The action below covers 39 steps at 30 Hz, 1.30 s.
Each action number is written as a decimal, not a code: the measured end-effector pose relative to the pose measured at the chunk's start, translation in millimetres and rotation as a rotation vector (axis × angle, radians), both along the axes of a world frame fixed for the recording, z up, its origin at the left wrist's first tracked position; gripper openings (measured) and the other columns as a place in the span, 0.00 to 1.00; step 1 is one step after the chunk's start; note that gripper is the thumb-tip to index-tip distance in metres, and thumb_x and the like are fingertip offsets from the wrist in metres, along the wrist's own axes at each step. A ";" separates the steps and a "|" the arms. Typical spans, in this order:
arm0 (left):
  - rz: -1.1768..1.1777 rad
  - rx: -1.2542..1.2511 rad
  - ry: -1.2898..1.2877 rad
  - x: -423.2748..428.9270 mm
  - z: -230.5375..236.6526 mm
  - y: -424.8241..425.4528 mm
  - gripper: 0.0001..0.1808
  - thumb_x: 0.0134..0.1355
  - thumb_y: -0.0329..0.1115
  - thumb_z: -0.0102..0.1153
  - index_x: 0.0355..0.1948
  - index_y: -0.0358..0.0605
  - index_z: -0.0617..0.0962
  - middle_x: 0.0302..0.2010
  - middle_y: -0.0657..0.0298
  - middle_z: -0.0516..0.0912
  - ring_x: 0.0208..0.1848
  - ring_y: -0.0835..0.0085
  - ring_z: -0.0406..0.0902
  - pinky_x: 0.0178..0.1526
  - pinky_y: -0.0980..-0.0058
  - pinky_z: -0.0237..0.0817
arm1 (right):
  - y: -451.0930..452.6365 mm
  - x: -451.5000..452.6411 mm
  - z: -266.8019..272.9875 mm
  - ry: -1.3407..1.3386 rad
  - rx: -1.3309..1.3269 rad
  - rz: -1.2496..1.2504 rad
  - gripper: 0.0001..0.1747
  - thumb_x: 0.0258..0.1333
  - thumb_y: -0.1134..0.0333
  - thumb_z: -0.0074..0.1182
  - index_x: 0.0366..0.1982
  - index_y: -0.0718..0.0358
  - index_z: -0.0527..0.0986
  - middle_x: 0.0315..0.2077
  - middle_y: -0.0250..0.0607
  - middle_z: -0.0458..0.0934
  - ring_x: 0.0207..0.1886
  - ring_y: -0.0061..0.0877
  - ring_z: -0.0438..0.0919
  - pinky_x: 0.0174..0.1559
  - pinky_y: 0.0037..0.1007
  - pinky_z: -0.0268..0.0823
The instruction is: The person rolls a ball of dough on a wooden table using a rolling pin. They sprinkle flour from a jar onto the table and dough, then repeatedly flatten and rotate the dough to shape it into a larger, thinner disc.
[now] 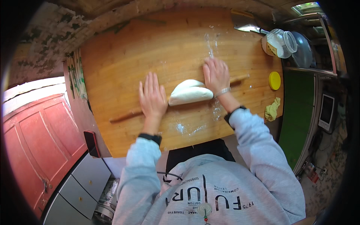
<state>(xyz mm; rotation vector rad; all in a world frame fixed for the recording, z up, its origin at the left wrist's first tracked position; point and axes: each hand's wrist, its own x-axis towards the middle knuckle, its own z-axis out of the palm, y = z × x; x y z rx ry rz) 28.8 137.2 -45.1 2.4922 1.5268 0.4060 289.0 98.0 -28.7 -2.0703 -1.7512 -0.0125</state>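
Observation:
A pale sheet of dough (191, 95) lies in a thick fold around the middle of a long thin wooden rolling pin (125, 116). The pin slants across the wooden board (126, 56), both of its ends showing beyond my hands. My left hand (153, 97) rests flat over the pin just left of the dough, fingers stretched forward. At the dough's right end, my right hand (216, 76) lies palm down over the pin, its fingers extended and close together. Neither hand wraps around the pin. My palms hide the parts of the pin under them.
White flour (180, 128) dusts the board. Toward the right edge are a cleaver (247, 27), a clear plastic jar (277, 43) of white powder, a yellow lid (274, 80) and a crumpled yellow cloth (272, 109). A phone (91, 144) lies off the board's left edge.

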 end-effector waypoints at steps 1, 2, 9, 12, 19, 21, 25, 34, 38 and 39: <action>0.001 -0.022 0.007 -5.5 -3.9 -19.1 0.30 0.72 0.42 0.46 0.71 0.36 0.70 0.73 0.51 0.70 0.76 0.57 0.64 0.79 0.54 0.46 | -21.7 -1.4 -11.3 -0.021 0.041 -0.017 0.14 0.67 0.60 0.50 0.48 0.58 0.78 0.49 0.42 0.80 0.56 0.39 0.76 0.60 0.42 0.63; -0.009 -0.045 -0.002 -11.5 -6.2 -37.6 0.31 0.72 0.42 0.46 0.71 0.36 0.69 0.73 0.51 0.70 0.75 0.57 0.65 0.79 0.54 0.46 | -45.3 -5.9 -8.1 -0.036 0.007 0.003 0.15 0.67 0.59 0.49 0.48 0.57 0.78 0.49 0.42 0.80 0.56 0.39 0.76 0.60 0.42 0.63; -0.024 0.048 -0.013 12.8 -1.3 34.0 0.31 0.71 0.41 0.48 0.71 0.37 0.70 0.74 0.51 0.70 0.75 0.58 0.65 0.79 0.53 0.47 | 16.1 5.4 5.7 0.036 -0.005 -0.023 0.13 0.69 0.61 0.48 0.46 0.60 0.77 0.47 0.44 0.80 0.52 0.41 0.76 0.59 0.41 0.64; -0.023 -0.003 -0.012 3.5 -4.5 -11.2 0.31 0.71 0.42 0.48 0.71 0.37 0.70 0.73 0.51 0.70 0.76 0.59 0.65 0.78 0.53 0.49 | -14.3 2.1 1.0 -0.028 0.030 0.034 0.13 0.69 0.61 0.49 0.47 0.59 0.78 0.47 0.43 0.80 0.53 0.39 0.77 0.59 0.41 0.64; -0.066 0.063 0.066 15.9 -5.5 40.1 0.29 0.74 0.43 0.44 0.72 0.42 0.70 0.74 0.56 0.70 0.77 0.61 0.63 0.79 0.55 0.47 | 41.5 16.4 -6.5 -0.036 0.081 0.017 0.13 0.69 0.59 0.50 0.45 0.58 0.78 0.49 0.43 0.79 0.53 0.40 0.76 0.59 0.43 0.63; -0.078 0.108 0.062 20.7 -3.1 61.2 0.29 0.73 0.44 0.46 0.72 0.46 0.70 0.73 0.56 0.71 0.76 0.62 0.63 0.79 0.54 0.47 | 64.9 21.4 -9.0 -0.047 0.157 -0.008 0.14 0.70 0.58 0.48 0.46 0.58 0.78 0.50 0.44 0.78 0.55 0.41 0.76 0.59 0.42 0.65; -0.228 0.113 -0.027 25.6 -1.9 66.8 0.23 0.72 0.41 0.51 0.66 0.56 0.75 0.70 0.57 0.73 0.75 0.61 0.64 0.77 0.54 0.50 | 48.8 21.6 -14.0 0.027 0.129 -0.050 0.13 0.68 0.57 0.52 0.36 0.59 0.79 0.44 0.44 0.81 0.47 0.41 0.79 0.49 0.43 0.70; 0.217 -0.933 -0.011 0.1 61.0 -44.8 0.12 0.70 0.44 0.57 0.48 0.51 0.82 0.54 0.55 0.83 0.56 0.54 0.80 0.52 0.58 0.71 | -88.2 -4.2 24.5 -0.167 -0.106 0.051 0.26 0.67 0.55 0.53 0.13 0.54 0.77 0.15 0.38 0.77 0.22 0.37 0.76 0.33 0.39 0.66; 0.052 -0.100 -0.075 -25.1 13.3 -71.2 0.20 0.70 0.38 0.53 0.60 0.48 0.80 0.67 0.58 0.75 0.64 0.58 0.73 0.65 0.57 0.63 | -101.8 -12.2 2.2 -0.130 0.017 -0.074 0.15 0.66 0.59 0.53 0.24 0.55 0.78 0.26 0.37 0.78 0.33 0.36 0.77 0.40 0.40 0.65; 0.054 -0.064 -0.029 -26.8 9.6 -79.7 0.21 0.70 0.39 0.52 0.61 0.47 0.79 0.68 0.58 0.75 0.66 0.59 0.72 0.67 0.58 0.62 | -108.0 -16.5 -1.8 -0.122 0.041 -0.113 0.13 0.66 0.60 0.53 0.27 0.55 0.78 0.29 0.37 0.78 0.36 0.36 0.77 0.42 0.41 0.65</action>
